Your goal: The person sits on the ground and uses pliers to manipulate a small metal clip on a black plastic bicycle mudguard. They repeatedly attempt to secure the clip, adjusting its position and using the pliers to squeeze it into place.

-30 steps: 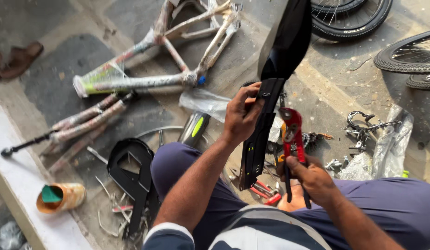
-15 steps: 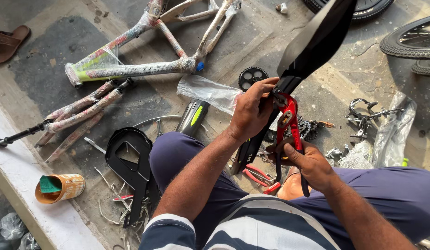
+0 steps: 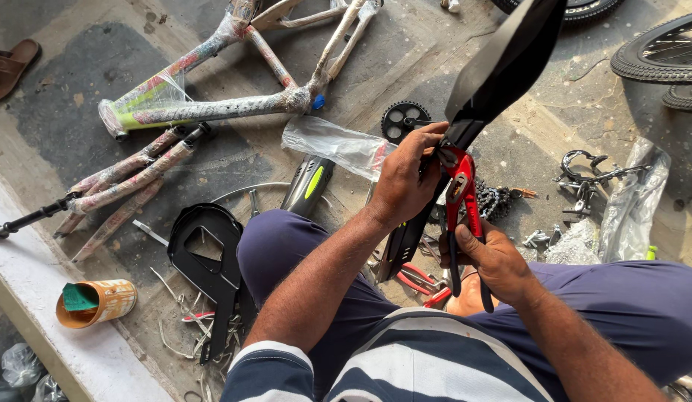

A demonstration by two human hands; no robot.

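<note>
My left hand (image 3: pixel 405 179) grips a long black bicycle mudguard (image 3: pixel 502 59) near its middle, where a bracket sits. The mudguard slants from upper right down toward my lap. In my right hand (image 3: pixel 495 260) are red-handled pliers (image 3: pixel 461 201), held by the handles. Their jaws are at the mudguard's bracket, right beside my left fingers. I sit on the floor with knees in dark blue trousers spread wide.
A wrapped bicycle frame (image 3: pixel 212 104) and wrapped fork (image 3: pixel 115 186) lie at upper left. A black chain guard (image 3: pixel 208 260), a cardboard tube (image 3: pixel 96 301), a chainring (image 3: pixel 404 119), a plastic bag (image 3: pixel 335 145), brake parts (image 3: pixel 584 179) and tyres (image 3: pixel 659 52) surround me.
The mudguard has swung up and to the right. My hands have shifted along it, and the pliers' jaws have come up to the bracket by my left fingers.
</note>
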